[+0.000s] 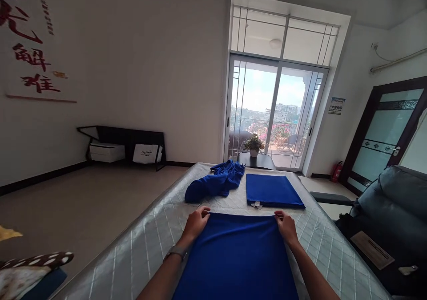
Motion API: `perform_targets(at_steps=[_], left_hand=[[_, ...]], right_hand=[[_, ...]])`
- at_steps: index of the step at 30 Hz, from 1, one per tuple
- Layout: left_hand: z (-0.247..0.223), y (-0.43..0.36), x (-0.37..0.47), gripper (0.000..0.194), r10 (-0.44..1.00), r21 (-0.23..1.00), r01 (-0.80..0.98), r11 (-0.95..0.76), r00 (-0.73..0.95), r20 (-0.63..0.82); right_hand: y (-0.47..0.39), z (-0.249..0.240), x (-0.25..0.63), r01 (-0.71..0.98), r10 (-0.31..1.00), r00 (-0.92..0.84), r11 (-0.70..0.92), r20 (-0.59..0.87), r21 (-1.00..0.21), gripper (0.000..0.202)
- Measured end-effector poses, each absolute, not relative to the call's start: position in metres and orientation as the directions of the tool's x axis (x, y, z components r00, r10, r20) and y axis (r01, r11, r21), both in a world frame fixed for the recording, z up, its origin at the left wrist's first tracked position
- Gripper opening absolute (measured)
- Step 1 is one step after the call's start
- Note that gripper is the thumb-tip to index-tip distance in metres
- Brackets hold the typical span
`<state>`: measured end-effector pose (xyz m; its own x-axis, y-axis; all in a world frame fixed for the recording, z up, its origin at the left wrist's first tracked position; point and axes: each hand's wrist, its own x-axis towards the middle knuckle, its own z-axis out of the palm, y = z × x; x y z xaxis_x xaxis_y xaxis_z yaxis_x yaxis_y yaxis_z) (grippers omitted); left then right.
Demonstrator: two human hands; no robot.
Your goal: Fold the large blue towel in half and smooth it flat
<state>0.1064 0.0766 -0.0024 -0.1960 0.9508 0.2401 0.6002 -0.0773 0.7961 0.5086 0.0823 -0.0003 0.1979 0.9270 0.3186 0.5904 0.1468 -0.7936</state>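
Note:
A blue cloth (240, 260) stretches across the near part of the quilted mattress (133, 251). At its far left corner my left hand (196, 223) pinches the edge between thumb and fingers. My right hand (286, 226) grips the far right corner the same way, so the edge between them is fairly straight. Just beyond lies a folded blue cloth (273, 189), a flat rectangle with a small white tag (256, 205) at its near edge. Left of that is a crumpled blue cloth (216, 184). The near end of the held cloth runs out of view.
A small table with a potted plant (254, 145) stands past the mattress, before the sliding glass door (276, 108). A dark armchair (396, 211) is at the right. Patterned fabric (33, 273) lies at the lower left. A black rack (130, 139) holds white boxes.

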Motion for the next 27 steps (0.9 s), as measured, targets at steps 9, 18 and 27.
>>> perform_targets(at_steps=[9,18,27], left_hand=[[-0.022,0.087,0.114,0.017,0.923,0.672,0.730,-0.124,-0.164,0.349],[-0.023,0.084,0.115,0.029,0.920,0.558,0.817,-0.143,-0.098,0.379],[-0.008,0.067,0.122,0.034,0.908,0.426,0.885,-0.185,-0.011,0.418]], right_hand=[[0.095,-0.023,0.506,0.739,0.923,0.145,0.138,0.357,-0.659,0.035],[0.089,-0.015,0.501,0.865,0.921,0.079,0.127,0.382,-0.485,0.039],[0.064,-0.014,0.497,0.846,0.940,-0.166,0.291,0.297,-0.448,0.052]])
